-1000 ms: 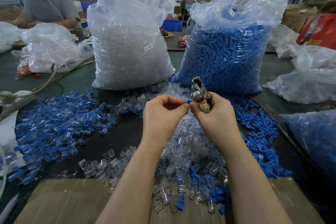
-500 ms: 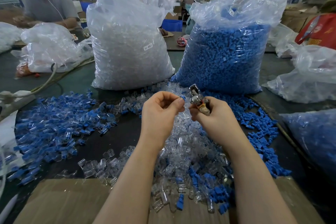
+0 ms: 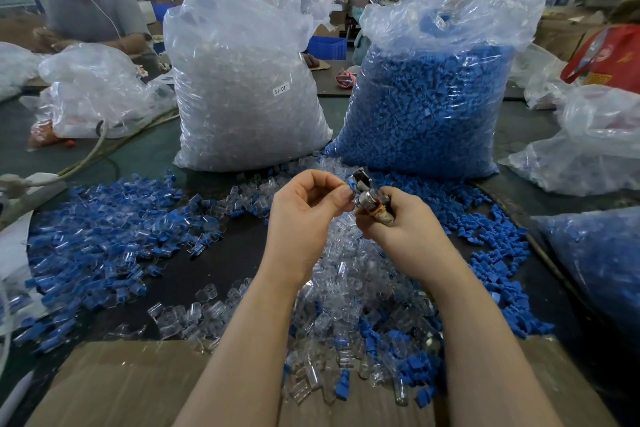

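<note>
Our right hand [image 3: 412, 232] grips the metal tool [image 3: 369, 198] above the heap of clear sleeves [image 3: 349, 288]. Our left hand [image 3: 304, 215] pinches 1 blue cap [image 3: 350, 186] at the tool's tip. We should probably steady the tool and press the cap on squarely, not skewed.

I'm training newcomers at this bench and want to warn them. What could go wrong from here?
1. The small blue piece, pinched by the left hand at the tip of the metal tool, could slip and get lost in the pile of clear caps below.
2. The left fingertips sit right against the tool's metal head, so a pinch seems possible.
3. The right hand grips the tool low, so it might twist.
</note>
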A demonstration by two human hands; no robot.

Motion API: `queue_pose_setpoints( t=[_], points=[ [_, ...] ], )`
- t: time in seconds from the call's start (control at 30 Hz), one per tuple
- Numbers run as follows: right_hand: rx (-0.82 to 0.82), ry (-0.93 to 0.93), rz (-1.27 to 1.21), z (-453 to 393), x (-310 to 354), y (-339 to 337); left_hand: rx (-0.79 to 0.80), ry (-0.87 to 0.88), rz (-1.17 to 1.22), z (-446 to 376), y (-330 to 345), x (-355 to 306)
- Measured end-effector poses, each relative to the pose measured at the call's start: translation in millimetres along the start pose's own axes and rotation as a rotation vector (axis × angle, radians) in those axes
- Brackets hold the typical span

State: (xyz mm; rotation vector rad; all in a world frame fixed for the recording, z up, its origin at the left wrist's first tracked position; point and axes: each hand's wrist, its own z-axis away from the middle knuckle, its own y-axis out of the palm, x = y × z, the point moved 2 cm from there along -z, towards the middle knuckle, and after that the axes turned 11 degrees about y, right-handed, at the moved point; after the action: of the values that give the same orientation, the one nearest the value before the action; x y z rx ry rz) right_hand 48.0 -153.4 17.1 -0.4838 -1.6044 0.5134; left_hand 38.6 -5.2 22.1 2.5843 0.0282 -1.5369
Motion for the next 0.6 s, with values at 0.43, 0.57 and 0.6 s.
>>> queue_pose_setpoints(
  t=[0.43,0.57,0.6],
  points=[
    [-0.033,-0.026,0.097,0,1,1,-0.005,-0.018,0.005,-2,0,1],
    [-0.077,-0.013,0.178,-2,-2,3,-0.05,-0.173,0.056,-2,-5,8],
    [-0.108,0.004,0.214,-3,-3,3,-0.119,-0.244,0.114,-3,-9,10]
  ],
)
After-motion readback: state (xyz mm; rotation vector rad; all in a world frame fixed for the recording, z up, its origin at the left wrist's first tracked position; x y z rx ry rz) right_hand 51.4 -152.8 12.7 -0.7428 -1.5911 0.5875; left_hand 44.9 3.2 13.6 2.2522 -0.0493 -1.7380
